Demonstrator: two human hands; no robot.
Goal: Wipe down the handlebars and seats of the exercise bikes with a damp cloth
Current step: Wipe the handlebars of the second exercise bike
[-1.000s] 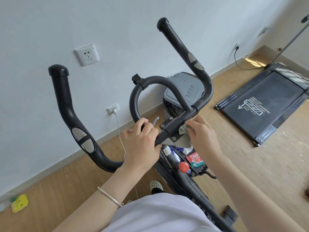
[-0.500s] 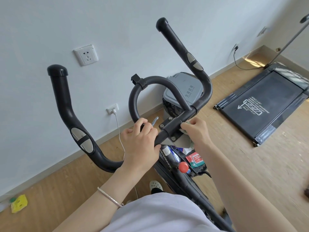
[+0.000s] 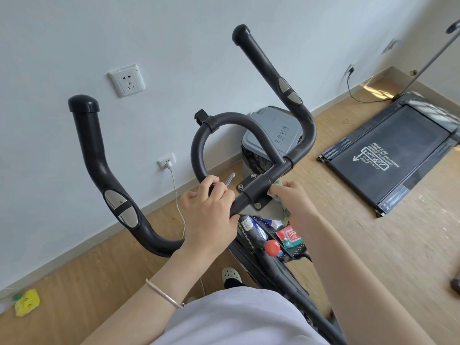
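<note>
A black exercise-bike handlebar (image 3: 99, 158) fills the middle of the head view, with two upright horns and a central loop (image 3: 199, 143). My left hand (image 3: 211, 210) grips the bar's centre section, just left of the clamp. My right hand (image 3: 291, 197) holds a pale green cloth (image 3: 278, 184) pressed against the right side of the clamp, below the bar. Most of the cloth is hidden under the hand, with a fold hanging beneath the wrist. The seat is out of sight.
A grey bin (image 3: 276, 135) stands against the white wall behind the bar. A folded treadmill (image 3: 393, 155) lies on the wood floor at right. A white charger cable (image 3: 178, 195) hangs from a wall socket. A red knob (image 3: 271, 247) sits on the frame. A yellow object (image 3: 27, 301) lies bottom left.
My right hand with the cloth has slid up and to the right along the clamp area, closer to the bar. My left hand keeps its grip in the same place.
</note>
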